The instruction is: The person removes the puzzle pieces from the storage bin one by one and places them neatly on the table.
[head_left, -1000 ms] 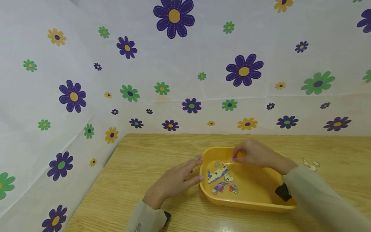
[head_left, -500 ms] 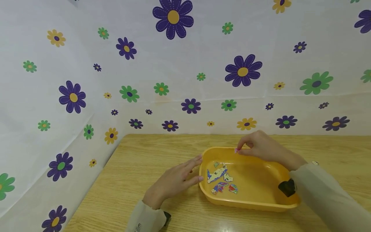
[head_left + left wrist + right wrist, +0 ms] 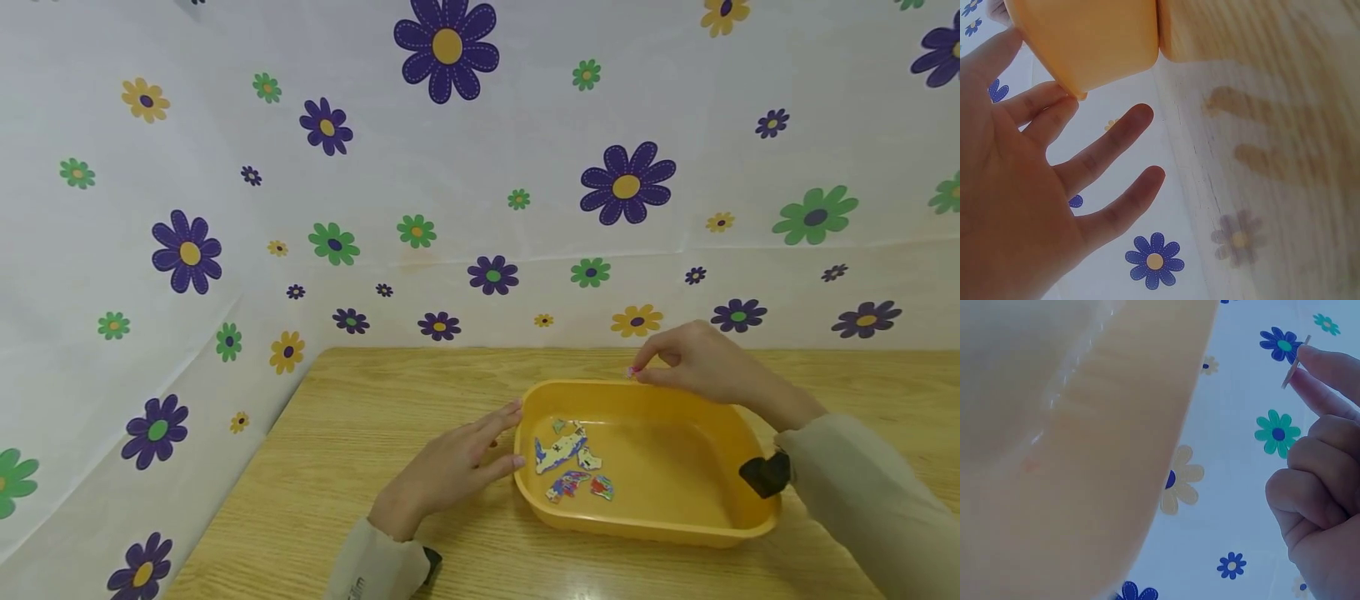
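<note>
A yellow plastic tray (image 3: pixel 667 483) stands on the wooden table. My left hand (image 3: pixel 446 473) touches its left rim with extended fingers and thumb; in the left wrist view some fingers (image 3: pixel 1138 125) are spread apart from the tray. Just above and beyond the back rim, my right hand (image 3: pixel 701 364) pinches a small flat pink piece (image 3: pixel 631 372) between thumb and fingertip. The right wrist view shows this thin piece (image 3: pixel 1296 362) edge-on, with the other fingers curled. Several flat irregular pieces lie in the tray's left part, among them a long cream-and-blue one (image 3: pixel 560 451) and a red-and-green one (image 3: pixel 602 487).
Wood-grain tabletop (image 3: pixel 360 400) extends around the tray. A white sheet with printed flowers (image 3: pixel 450 167) hangs behind the table and along its left side. Dark straps are on both wrists, over long sleeves.
My right hand has lifted the pink piece up out of the tray and moved it right and back, past the rear rim. My left hand stays at the left rim.
</note>
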Demonstrator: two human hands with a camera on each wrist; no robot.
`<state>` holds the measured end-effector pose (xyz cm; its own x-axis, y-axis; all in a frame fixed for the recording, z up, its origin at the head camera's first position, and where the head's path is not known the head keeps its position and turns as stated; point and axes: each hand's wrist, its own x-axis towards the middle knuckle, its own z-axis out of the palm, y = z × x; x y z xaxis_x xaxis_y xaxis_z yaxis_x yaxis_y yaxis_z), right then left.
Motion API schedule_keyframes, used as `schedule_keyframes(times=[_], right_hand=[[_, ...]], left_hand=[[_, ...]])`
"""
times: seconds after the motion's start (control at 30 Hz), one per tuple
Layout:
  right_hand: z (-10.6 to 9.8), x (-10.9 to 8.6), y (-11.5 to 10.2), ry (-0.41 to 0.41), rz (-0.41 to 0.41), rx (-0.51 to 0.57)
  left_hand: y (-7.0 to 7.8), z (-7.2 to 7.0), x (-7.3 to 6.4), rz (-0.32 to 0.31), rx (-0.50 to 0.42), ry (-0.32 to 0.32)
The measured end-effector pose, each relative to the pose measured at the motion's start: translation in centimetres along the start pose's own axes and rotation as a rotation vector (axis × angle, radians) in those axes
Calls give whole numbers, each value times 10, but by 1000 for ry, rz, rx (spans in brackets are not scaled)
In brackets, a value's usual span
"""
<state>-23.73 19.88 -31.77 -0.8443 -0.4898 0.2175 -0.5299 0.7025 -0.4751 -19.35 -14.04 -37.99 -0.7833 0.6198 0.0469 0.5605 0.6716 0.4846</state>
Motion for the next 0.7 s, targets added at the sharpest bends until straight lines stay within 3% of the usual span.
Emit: schedule_keyframes(times=[0.23,0.6,0.7], right_hand=[[-11,-9,8,48,13,-41],[-20,-21,27,136,-71,-109],[-20,-25,33,143,-62,-109]], left_hand=[[1,0,1,-4,4,-7],[1,0,1,-15,-8,-3],[2,0,1,-20,-12,-6]])
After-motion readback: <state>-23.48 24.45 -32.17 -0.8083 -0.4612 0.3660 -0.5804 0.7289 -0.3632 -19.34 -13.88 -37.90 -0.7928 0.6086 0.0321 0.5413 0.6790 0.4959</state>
